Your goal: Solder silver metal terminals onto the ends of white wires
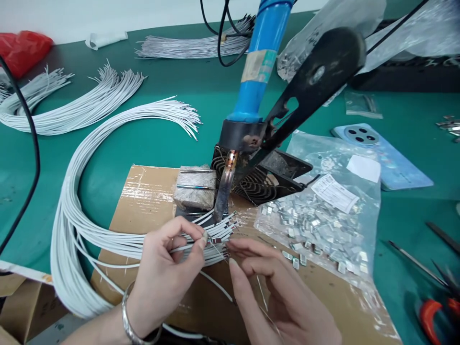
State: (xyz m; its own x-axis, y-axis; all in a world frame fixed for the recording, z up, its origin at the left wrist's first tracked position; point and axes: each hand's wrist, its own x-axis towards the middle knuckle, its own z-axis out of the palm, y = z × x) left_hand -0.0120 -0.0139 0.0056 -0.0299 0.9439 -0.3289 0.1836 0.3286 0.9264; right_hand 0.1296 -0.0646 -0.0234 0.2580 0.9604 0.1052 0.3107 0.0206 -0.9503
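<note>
My left hand (pixel 168 270) is closed, its thumb and index finger pinching a white cable near its end. A bundle of white cables (pixel 68 225) curves round from the left and passes beneath that hand. Close by on the right, my right hand (pixel 276 287) has its fingers curled together around a thin silvery solder wire (pixel 262 293); its fingertips are near the cable ends. Just above the pinched cable hangs the dark tip of a blue-handled soldering iron (pixel 258 62), clamped in a black stand (pixel 319 79). The exact contact at the fingertips is partly hidden.
Cardboard (pixel 143 191) lies under the work, with a wrapped block (pixel 196 188) and a black fan (pixel 258 184) behind. Right are a plastic bag of small metal pieces (pixel 323 230), a phone (pixel 402 158) and red-handled scissors (pixel 429 316). More cable bundles (pixel 93 105) lie behind.
</note>
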